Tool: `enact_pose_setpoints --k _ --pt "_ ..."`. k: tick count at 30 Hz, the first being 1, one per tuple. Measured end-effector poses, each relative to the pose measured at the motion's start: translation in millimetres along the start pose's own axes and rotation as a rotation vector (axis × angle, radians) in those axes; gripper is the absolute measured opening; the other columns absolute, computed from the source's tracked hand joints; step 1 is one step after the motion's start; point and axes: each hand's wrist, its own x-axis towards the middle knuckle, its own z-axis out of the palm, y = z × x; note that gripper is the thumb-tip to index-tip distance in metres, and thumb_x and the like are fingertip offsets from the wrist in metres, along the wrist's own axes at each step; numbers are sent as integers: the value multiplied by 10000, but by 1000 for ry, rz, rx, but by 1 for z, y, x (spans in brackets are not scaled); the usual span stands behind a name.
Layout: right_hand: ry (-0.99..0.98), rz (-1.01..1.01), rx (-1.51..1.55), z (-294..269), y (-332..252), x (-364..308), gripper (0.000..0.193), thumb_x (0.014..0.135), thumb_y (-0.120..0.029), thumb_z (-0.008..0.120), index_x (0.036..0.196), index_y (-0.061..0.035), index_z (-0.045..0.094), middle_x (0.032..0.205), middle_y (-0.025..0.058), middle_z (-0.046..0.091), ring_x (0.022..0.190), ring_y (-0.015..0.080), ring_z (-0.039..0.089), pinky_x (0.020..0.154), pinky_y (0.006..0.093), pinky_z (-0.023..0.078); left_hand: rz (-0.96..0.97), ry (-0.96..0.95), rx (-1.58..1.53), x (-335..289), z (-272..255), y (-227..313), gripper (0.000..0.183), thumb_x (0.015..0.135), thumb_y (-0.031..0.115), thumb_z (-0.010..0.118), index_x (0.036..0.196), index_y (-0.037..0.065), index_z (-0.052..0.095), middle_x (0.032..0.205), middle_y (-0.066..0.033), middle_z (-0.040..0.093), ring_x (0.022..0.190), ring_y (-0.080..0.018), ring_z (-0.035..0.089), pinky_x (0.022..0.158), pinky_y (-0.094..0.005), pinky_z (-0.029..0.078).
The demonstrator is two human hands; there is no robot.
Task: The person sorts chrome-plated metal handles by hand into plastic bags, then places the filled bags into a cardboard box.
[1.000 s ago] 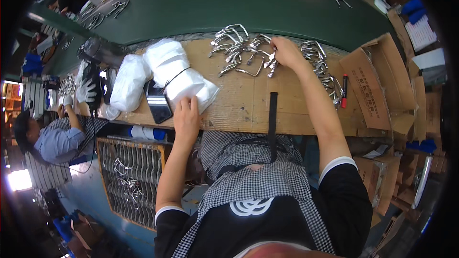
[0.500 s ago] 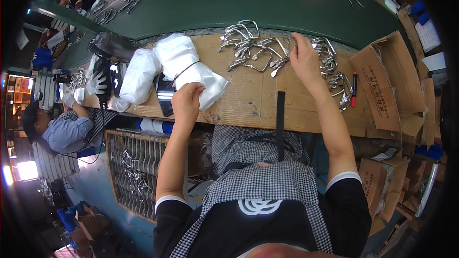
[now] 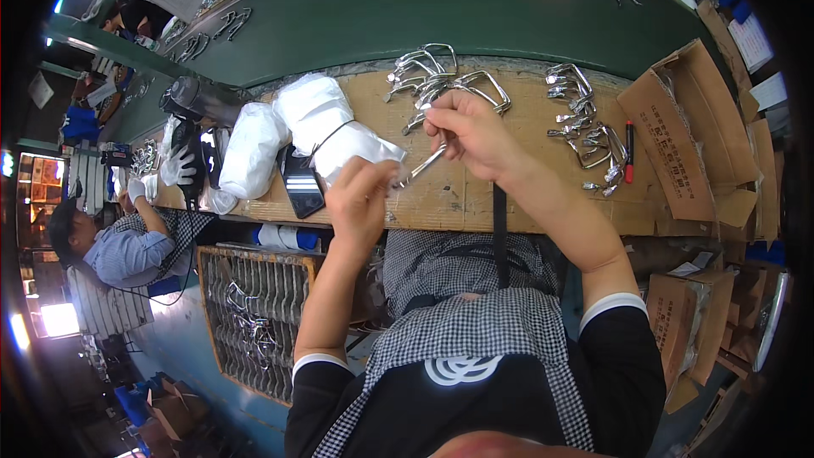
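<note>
A shiny metal piece [image 3: 425, 167] was held between the pinched right fingers [image 3: 448, 121], over the counter [image 3: 432, 209] — its long axis was laid from two to eight o'clock. Just beside its lower end, the left fingers [image 3: 370, 175] were curled; their hold could not be told.

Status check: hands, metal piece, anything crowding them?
Right hand holding chrome piece. Left hand by its lower end, contact unclear. White bundle close beyond left hand.
</note>
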Motion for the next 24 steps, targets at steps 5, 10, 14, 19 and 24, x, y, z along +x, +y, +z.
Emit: enact_pose_setpoints --k 5,10,14,19,24 --pt "70 -394 -145 19 39 -26 66 959 -67 566 944 -28 515 1021 129 644 806 195 673 570 269 543 -86 119 -51 -7 21 18 70 875 -34 670 820 -18 629 681 -96 601 543 -159 559 512 -276 433" --pt "-45 -1431 -1282 -6 56 -40 194 766 -89 658 930 -24 576 1093 154 651 944 279 660 744 362 530 85 207 -66 -20 37 17 69 859 -15 691 841 -1 626 674 -111 607 522 -203 566 495 -307 440" --pt "-83 -1232 -1473 -23 71 -42 197 724 -119 635 903 -43 610 978 117 635 872 262 636 771 346 520 182 4 285 -34 30 -24 64 856 27 685 887 -3 638 712 -100 603 593 -271 587 540 -352 467" --pt "-439 -792 -1403 -30 85 -18 191 800 -94 621 973 -24 661 923 122 629 894 277 610 749 373 511 94 -201 864 -45 12 -93 192 771 37 647 961 21 636 839 -132 598 729 -320 617 612 -409 491" --pt "82 -738 -1446 -88 44 29 252 805 23 588 1044 5 667 965 168 651 948 366 610 853 447 498 -57 -264 675 -40 -2 -88 83 811 82 667 865 34 626 782 -126 603 710 -315 643 604 -418 506"
